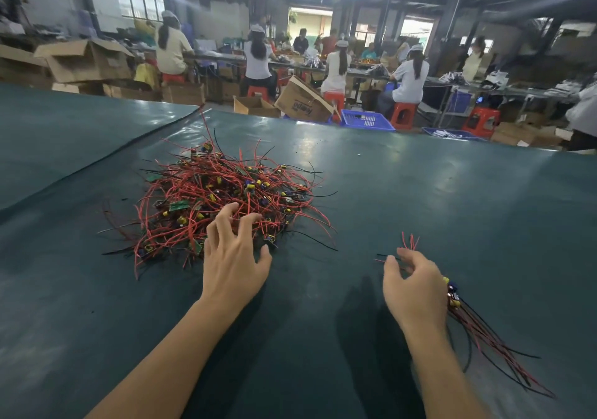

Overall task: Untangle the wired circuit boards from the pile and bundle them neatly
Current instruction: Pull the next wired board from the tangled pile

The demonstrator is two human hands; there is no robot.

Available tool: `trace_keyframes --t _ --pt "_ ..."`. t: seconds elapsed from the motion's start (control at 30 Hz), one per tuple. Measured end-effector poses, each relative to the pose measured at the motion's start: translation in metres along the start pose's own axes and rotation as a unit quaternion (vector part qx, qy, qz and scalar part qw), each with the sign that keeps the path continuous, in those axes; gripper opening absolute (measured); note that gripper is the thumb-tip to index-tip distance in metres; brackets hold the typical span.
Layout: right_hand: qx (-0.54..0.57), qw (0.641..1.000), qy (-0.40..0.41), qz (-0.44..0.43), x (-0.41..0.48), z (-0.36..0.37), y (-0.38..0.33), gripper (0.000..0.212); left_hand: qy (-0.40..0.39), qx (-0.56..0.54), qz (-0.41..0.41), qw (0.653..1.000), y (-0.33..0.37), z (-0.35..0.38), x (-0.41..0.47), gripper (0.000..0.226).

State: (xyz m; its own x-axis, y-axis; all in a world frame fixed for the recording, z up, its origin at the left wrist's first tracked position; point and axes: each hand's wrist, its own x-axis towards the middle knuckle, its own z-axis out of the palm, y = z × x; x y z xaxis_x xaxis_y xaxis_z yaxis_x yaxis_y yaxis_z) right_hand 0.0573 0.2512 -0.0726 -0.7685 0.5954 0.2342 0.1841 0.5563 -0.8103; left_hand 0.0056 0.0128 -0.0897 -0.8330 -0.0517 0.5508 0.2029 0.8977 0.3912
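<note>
A tangled pile of small circuit boards with red and black wires [223, 199] lies on the dark green table cover [420, 192], left of centre. My left hand [234, 257] reaches into the pile's near edge with fingers spread and slightly curled over the wires. It holds nothing that I can see. My right hand [416, 289] hovers at the lower right and grips a bundle of wired boards [478, 328]. The bundle's boards sit by my palm, its long wires trail down to the right, and short wire ends stick up past my fingers.
The table cover has a fold line [97, 166] running across the left. Beyond the far edge stand a blue crate [365, 119], cardboard boxes [300, 102], red stools, and several seated people at other benches.
</note>
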Motion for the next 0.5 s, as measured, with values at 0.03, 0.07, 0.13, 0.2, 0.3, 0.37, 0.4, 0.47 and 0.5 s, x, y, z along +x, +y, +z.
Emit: trace_keyframes --t 0.03,0.07,0.13,0.2,0.3,0.37,0.4,0.47,0.5 --pt "0.014 1.0 -0.004 -0.017 -0.004 0.003 -0.003 0.026 0.007 0.005 -0.006 1.0 0.0 0.0 0.0 0.052" --pt "0.029 0.999 -0.013 -0.032 -0.009 0.007 -0.006 0.024 0.008 0.014 -0.01 1.0 -0.001 0.0 0.001 0.053" --pt "0.053 0.996 -0.045 -0.057 -0.021 0.015 -0.011 0.021 -0.012 0.036 -0.013 0.999 -0.004 0.001 0.0 0.052" --pt "0.066 0.992 -0.082 -0.075 -0.032 0.023 -0.013 0.02 -0.047 0.041 -0.016 0.998 -0.007 0.001 0.0 0.047" --pt "0.065 0.986 -0.122 -0.091 -0.043 0.031 -0.013 0.021 -0.06 0.018 -0.018 0.998 -0.01 -0.001 0.003 0.035" --pt "0.06 0.985 -0.132 -0.098 -0.046 0.033 -0.013 0.021 -0.051 0.004 -0.013 0.999 -0.009 -0.002 0.004 0.029" --pt "0.059 0.984 -0.133 -0.1 -0.047 0.034 -0.013 0.021 -0.05 0.002 -0.009 0.999 -0.008 -0.002 0.004 0.028" --pt "0.058 0.984 -0.132 -0.102 -0.047 0.035 -0.012 0.022 -0.034 0.014 -0.001 0.999 -0.006 -0.002 0.003 0.029" --pt "0.057 0.984 -0.132 -0.101 -0.047 0.035 -0.011 0.022 -0.012 0.023 0.004 1.0 -0.004 -0.003 0.002 0.032"
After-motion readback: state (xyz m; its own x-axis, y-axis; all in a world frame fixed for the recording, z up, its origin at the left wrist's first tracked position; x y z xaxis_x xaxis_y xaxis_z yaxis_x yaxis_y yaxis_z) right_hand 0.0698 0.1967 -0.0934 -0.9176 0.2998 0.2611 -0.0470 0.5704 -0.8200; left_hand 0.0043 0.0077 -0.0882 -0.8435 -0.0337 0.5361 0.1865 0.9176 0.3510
